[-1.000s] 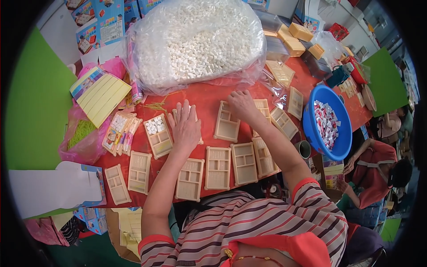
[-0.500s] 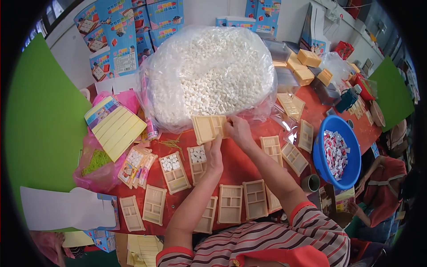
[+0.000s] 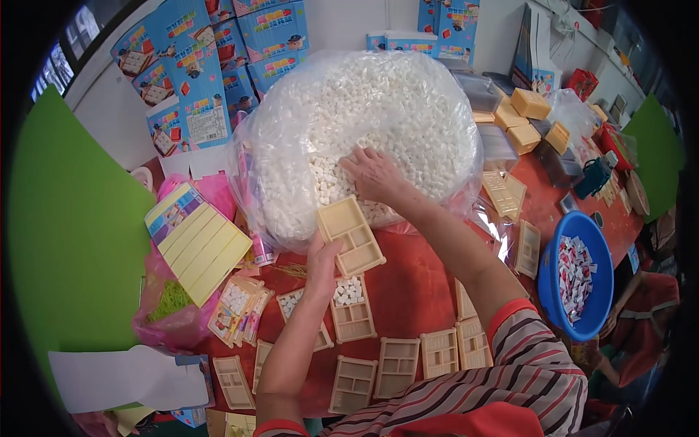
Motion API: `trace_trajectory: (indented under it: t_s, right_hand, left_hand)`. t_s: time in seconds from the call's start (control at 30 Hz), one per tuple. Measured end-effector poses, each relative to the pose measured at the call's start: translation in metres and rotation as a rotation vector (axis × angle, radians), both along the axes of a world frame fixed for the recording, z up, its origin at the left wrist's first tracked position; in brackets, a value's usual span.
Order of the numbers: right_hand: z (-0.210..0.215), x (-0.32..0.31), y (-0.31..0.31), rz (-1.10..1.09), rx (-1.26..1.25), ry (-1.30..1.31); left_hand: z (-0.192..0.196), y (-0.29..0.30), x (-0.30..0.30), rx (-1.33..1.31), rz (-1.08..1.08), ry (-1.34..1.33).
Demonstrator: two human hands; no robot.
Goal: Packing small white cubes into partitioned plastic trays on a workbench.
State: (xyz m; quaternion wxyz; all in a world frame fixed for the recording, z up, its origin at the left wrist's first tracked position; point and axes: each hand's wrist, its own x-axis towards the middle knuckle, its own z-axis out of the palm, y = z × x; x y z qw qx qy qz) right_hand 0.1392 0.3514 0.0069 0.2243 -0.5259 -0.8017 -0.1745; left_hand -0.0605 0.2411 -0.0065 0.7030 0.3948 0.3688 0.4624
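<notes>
My left hand is closed round the lower left edge of a beige plastic compartment tray, tilted in front of a big clear plastic bag. Its visible compartments hold nothing. My right hand reaches over the tray into the bag, fingers stretched out among small white cube-like pieces. The fingertips are partly lost among the pieces, and I see nothing gripped. Just below my left hand lies another beige tray with white pieces in its top compartment; a similar part-filled tray is half hidden by my left forearm.
Several beige trays lie along the near edge of the red table. A blue basin of small wrapped packets stands at the right. Yellow-striped card sheets and pink bags are at the left; printed blue boxes stand behind.
My right hand has let go of the tray and moved up into the white pieces. The tray has turned in my left hand. The whole view has shifted somewhat.
</notes>
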Motion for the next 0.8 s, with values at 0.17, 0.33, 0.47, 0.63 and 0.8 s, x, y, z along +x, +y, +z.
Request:
trace_trajectory:
  t_s: [0.17,0.33,0.47,0.63,0.8]
  right_hand:
    - [0.000,-0.003,0.036,0.045,-0.200,0.015]
    - [0.016,0.016,0.060,0.097,-0.297,0.274]
    - [0.038,0.013,0.038,0.244,-0.350,0.427]
    - [0.028,0.000,0.002,0.352,-0.378,0.298]
    - [0.054,0.009,0.003,0.405,-0.609,0.430]
  left_hand:
    - [-0.001,0.036,0.013,-0.092,-0.110,0.086]
    - [-0.002,0.070,0.025,-0.075,-0.143,0.124]
    - [-0.001,0.077,0.027,-0.065,-0.118,0.204]
    - [0.007,0.074,0.040,-0.076,-0.043,0.147]
    - [0.006,0.069,0.036,-0.084,-0.005,0.127]
